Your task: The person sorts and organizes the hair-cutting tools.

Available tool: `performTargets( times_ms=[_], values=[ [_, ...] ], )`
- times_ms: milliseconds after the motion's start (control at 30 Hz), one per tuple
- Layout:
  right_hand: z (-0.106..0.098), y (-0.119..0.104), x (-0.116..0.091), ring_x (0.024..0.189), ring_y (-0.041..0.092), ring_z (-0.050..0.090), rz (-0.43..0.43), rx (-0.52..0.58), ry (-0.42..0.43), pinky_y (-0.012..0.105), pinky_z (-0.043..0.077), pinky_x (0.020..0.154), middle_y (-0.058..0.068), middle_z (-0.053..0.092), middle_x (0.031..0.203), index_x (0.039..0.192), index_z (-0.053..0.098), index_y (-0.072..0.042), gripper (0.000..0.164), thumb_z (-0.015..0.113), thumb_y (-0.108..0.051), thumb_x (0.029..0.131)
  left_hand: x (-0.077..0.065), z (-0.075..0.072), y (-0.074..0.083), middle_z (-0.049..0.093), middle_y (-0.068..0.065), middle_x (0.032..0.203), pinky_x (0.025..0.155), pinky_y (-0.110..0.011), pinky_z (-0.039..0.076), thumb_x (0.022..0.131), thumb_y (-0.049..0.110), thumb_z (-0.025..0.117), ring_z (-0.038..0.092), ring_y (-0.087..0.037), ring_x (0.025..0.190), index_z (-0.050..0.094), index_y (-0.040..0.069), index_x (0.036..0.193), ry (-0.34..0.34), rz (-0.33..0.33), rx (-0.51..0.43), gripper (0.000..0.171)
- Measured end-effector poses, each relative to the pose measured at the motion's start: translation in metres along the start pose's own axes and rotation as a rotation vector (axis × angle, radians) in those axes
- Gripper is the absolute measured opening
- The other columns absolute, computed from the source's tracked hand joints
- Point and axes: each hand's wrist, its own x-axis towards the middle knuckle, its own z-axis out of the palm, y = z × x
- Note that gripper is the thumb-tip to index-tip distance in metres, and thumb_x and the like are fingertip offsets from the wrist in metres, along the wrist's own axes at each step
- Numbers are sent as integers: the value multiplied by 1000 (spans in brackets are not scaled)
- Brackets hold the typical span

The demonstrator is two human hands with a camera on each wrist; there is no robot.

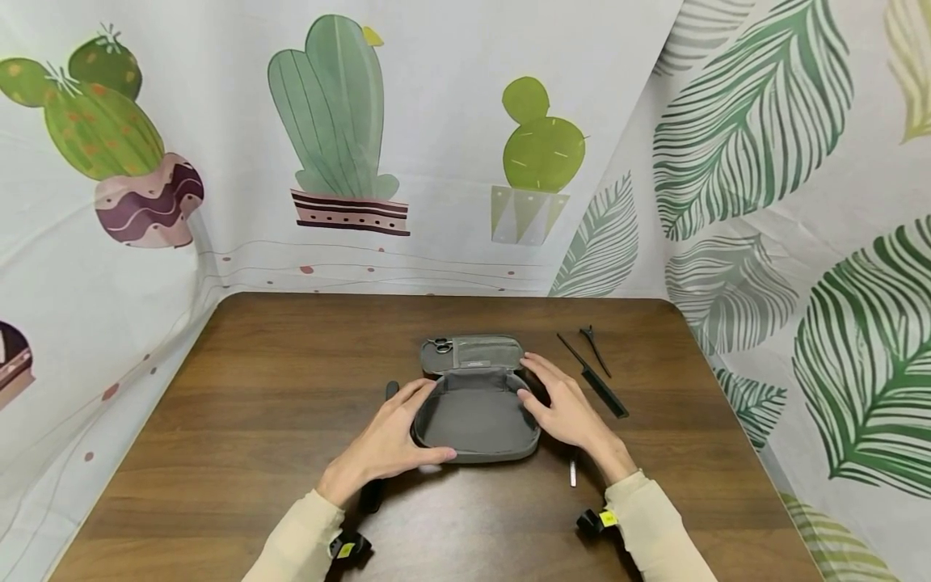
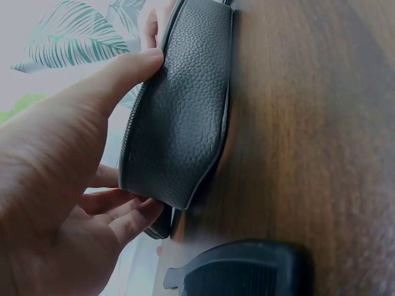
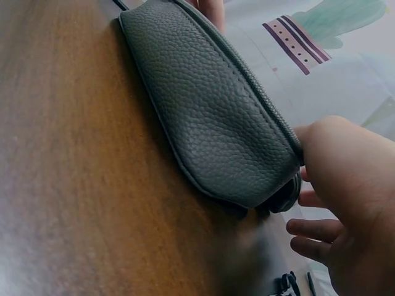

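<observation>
Nearest: black toothed comb [image 2: 244, 271] on the brown wood-grain bench [image 1: 240, 404], by the left wrist. Next, mid-bench — open grey pebbled-leather zip case [image 1: 480, 416]. Left hand [image 1: 393, 432] grips its left end, thumb along the front rim; right hand [image 1: 570, 408] holds the right side, thumb at the rim. To steady it well, I'd press lightly and evenly — walls unpinched. Beyond: silver scissors [image 1: 441, 345] in the folded-back lid; rightward, black tail comb [image 1: 605, 394], slim black hair clip [image 1: 596, 353].

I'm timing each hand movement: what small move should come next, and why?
Perhaps the right hand should reach for the black tail comb: it lies close by, the gray case is open and looks bare inside, and the left hand grips the case.
</observation>
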Motion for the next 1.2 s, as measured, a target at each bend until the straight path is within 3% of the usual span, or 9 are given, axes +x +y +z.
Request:
performTargets(
  times_ms=[233,500,667,1033,1200],
  values=[
    [-15,-8,-6,144,28,35,53,-50,29,58,38,110,10,36,162,156,45,-7,61,50,-44,108,0,1,-1,38,-15,159,103,-55,47,74,71,77,42,-32,138,39,7,160,-2,2,4,114],
    [-33,-9,-32,145,31,32,108,-155,64,60,37,109,9,33,164,156,46,-7,68,59,-47,102,2,2,-2,40,-15,157,103,-54,48,74,70,78,43,-32,137,40,6,159,17,27,-9,113],
    [-38,-8,-51,141,36,37,127,-216,87,61,41,104,13,38,159,152,51,-6,68,66,-44,98,1,1,-3,38,-12,159,103,-54,48,74,74,75,43,-31,137,39,8,161,-5,-1,-4,115],
    [-38,-6,-75,118,36,54,138,-339,149,57,49,92,17,59,129,135,63,3,71,77,-46,87,2,-2,-4,39,-13,159,103,-55,48,74,74,75,44,-32,137,40,8,160,-16,-12,-2,115],
    [-37,-6,-80,102,34,59,162,-378,157,53,53,82,15,65,113,121,70,4,63,79,-47,84,2,-3,-2,39,-15,159,104,-55,47,74,74,76,43,-33,137,40,8,160,-32,-20,-4,115]
  ],
)
